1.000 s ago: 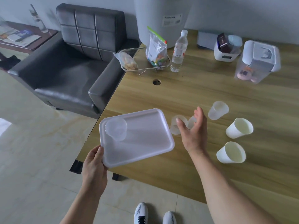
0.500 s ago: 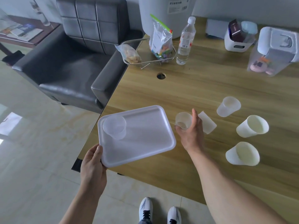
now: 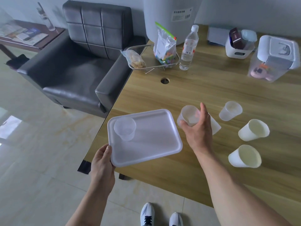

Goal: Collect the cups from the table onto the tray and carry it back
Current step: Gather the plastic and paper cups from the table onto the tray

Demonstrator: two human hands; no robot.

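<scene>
One cup loaded, second in hand, four left on table.
Left hand (image 3: 102,162) grips white tray (image 3: 151,144) corner, clear cup (image 3: 125,128) standing on it; right hand (image 3: 197,129) closed around frosted cup (image 3: 189,115) just right of tray; four cups lie beyond: (image 3: 215,126), (image 3: 230,110), (image 3: 253,130), (image 3: 245,156).

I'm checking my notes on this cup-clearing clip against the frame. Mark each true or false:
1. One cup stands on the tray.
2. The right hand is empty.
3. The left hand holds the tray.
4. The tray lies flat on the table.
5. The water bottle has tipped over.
1. True: a clear cup stands at the far left corner of the tray.
2. False: the right hand grips a translucent cup.
3. True: the left hand grips its near left corner.
4. False: it is held up, overhanging the table edge.
5. False: the water bottle stands upright beside the wire basket.
</scene>
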